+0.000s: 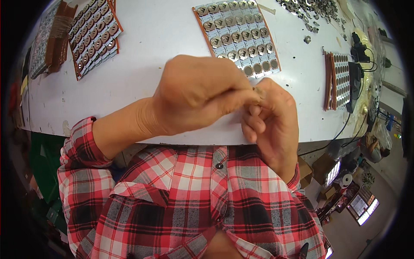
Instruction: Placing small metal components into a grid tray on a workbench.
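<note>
In front of my chest both hands meet over the near part of the table. My left hand (196,93) is closed, its thumb and forefinger pinched together against the fingertips of my right hand (278,114). The right one is also closed, its fingers curled in. A tiny metallic-looking piece seems to show between the fingertips, too small and covered to name. Just beyond them lies a panel of small circuit boards (235,32) on a brown backing. Rows of round metal parts fill it; most carry shiny clips, while several discs in the nearest row look plain.
More such panels (95,32) lie at the left, beside a wrapped stack (46,41). Loose small metal clips (317,11) are heaped at the far right. Another stack of panels (337,82) stands at the right, next to a black power strip (355,84) with cables. The white table (133,52) ends close to my body.
</note>
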Demonstrator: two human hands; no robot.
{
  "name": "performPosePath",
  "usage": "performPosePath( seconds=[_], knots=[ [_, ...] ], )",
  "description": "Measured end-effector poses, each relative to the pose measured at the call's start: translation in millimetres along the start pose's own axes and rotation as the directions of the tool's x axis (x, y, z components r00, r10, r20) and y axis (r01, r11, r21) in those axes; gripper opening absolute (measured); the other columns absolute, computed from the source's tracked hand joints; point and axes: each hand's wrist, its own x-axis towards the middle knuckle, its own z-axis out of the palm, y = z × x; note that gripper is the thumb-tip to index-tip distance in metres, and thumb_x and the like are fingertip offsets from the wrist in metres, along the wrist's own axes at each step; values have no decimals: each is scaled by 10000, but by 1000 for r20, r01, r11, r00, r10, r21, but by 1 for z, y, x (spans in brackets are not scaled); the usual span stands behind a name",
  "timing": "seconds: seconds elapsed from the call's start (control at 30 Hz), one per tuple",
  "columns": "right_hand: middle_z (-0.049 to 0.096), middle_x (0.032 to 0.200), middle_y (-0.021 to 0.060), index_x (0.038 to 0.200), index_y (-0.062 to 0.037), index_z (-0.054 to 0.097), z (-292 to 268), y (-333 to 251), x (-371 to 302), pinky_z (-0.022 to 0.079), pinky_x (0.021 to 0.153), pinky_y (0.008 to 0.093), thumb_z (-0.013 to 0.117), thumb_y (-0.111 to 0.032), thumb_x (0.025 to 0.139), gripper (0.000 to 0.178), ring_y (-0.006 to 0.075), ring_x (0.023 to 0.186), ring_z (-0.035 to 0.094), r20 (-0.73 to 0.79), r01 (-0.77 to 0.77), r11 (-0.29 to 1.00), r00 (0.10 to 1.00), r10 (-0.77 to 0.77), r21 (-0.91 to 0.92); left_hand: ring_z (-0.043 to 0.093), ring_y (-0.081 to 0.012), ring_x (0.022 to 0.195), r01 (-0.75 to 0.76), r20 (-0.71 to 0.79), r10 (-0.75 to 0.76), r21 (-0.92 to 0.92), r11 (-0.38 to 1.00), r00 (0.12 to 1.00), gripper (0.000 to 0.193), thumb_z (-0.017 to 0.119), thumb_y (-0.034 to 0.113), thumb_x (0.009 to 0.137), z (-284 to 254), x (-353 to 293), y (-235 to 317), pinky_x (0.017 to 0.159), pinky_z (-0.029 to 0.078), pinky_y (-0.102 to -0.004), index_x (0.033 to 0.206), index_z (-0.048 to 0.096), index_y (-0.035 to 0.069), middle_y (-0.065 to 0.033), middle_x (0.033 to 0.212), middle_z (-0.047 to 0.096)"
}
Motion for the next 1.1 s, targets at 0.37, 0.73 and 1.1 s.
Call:
performPosePath(
  seconds=[0.37,0.73,1.1],
  knots=[
    [673,810,96,1021,43,574,5,14,-6,503,528,239,669,18,979,107,98,579,589,54,515,821,853,-519,-247,716,-142,705,629,373,-605,-723,285,703,143,703,84,1022,-17,11,18,556,584,-258,1089,722,-40,-112,885,756],
    [707,1010,144,1152,92,606,-18,20,3,545,699,255,679,77,930,234,143,812,688,191,608,696,789,-584,-382,753,-175,990,579,214,-624,-668,468,751,239,705,-90,958,-1,4,17,862,651,-298,1195,700,-69,-150,1093,757],
    [706,844,99,1063,61,658,-20,10,5,555,564,257,687,14,977,102,135,626,672,63,377,906,926,-372,-192,744,-183,1050,583,148,-607,-524,622,781,297,701,-99,944,-4,5,14,899,639,-296,1240,690,-87,-153,1103,761]
  ],
)
